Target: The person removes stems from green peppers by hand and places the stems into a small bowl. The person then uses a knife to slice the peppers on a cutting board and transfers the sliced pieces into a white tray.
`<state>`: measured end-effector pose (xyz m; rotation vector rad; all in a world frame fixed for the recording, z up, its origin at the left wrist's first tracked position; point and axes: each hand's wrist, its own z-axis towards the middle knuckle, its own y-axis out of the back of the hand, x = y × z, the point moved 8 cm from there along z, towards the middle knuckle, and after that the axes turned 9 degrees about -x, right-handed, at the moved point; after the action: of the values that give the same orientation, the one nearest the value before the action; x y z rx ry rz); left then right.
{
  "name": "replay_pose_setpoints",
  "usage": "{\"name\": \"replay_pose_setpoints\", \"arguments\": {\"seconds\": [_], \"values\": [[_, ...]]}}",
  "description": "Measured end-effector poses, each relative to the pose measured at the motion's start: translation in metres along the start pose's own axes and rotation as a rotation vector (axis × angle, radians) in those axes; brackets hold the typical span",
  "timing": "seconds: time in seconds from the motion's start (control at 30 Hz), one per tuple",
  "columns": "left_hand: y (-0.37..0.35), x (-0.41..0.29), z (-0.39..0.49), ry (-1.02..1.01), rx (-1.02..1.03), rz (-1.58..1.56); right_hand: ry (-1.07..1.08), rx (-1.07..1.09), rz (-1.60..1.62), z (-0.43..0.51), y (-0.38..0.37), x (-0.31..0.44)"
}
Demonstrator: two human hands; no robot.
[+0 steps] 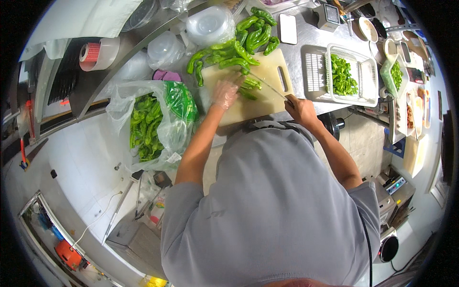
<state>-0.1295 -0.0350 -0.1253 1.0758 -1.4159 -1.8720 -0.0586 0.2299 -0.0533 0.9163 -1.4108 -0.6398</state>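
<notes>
My left hand (226,92), in a clear plastic glove, rests on green peppers at the cutting board (267,106); its fingertips touch or lie beside cut pepper pieces (251,84). In my right hand (300,109) is the handle of a knife (267,84), whose thin blade slants up and left over the board, its tip near the peppers. Whole long green peppers (235,62) are heaped along the board's far left edge, and more (260,34) lie behind it. Left of the board, a clear plastic bag (175,140) holds many green peppers (146,125).
A white plastic basket (369,80) with cut green peppers (342,75) stands right of the board. A phone (288,29) and a small device with a screen (327,17) lie behind. Stacked plastic lids or containers (209,25) and a purple item (166,75) sit at the left.
</notes>
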Motion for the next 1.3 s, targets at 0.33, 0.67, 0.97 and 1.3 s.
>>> {"name": "replay_pose_setpoints", "arguments": {"seconds": [0.33,0.67,0.97,1.3], "values": [[-0.026,0.018,-0.003,0.069,0.063,0.106,-0.195,-0.014,0.067,-0.028,-0.008,-0.029],[0.046,0.026,0.012,0.244,-0.385,0.029,-0.237,-0.059,0.083,-0.038,-0.010,-0.033],[0.022,0.012,0.084,0.013,-0.366,-0.115,-0.286,-0.095,0.156,-0.041,0.000,-0.031],[0.022,-0.050,-0.041,0.191,-0.503,-0.182,-0.239,0.027,0.215,-0.041,0.020,0.005]]}}
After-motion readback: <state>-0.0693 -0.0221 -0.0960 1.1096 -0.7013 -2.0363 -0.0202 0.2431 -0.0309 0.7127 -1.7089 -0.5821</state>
